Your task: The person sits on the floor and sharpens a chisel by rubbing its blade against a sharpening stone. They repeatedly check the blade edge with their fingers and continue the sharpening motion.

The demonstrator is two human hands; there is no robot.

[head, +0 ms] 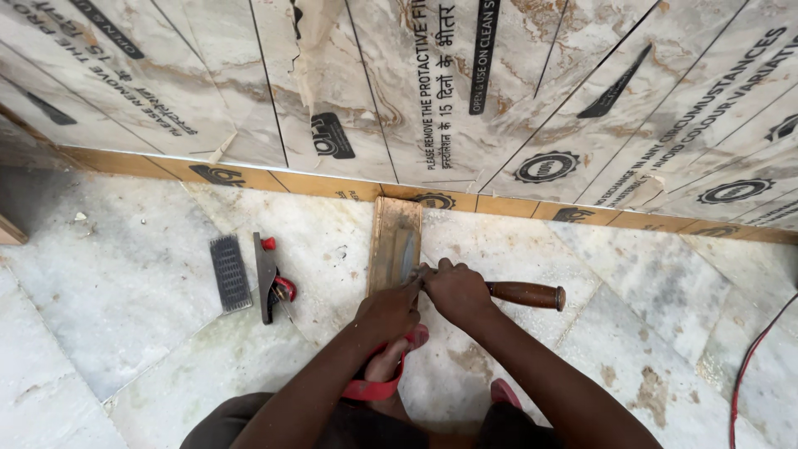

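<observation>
Head view, looking down at a marble floor beside a tiled wall. A narrow wooden board is lying flat on the floor, its long axis running away from the person toward the wall, its far end touching the orange skirting strip.

The right hand is gripping a chisel with the fingers closed around the near part of its shaft, just ahead of the brown wooden handle. The handle is pointing out to the person's right, so the tool's long axis is lying across the board rather than along it. The blade end is pointing left onto the board's near end, where a grey worn patch is showing; the tip itself is hidden by the hands.

The left hand is sitting just beside the right, the two touching, its fingers curled down at the blade end; whether they are pressing the blade or the board cannot be told. Both hands are equally near the board; the left is lying nearer its centre line.

A foot in a red sandal is resting on the floor just below the board's near end.

Well apart to the left, a dark ribbed block and a hand plane with red fittings are lying side by side on the floor. A red cable is running along the right edge.
</observation>
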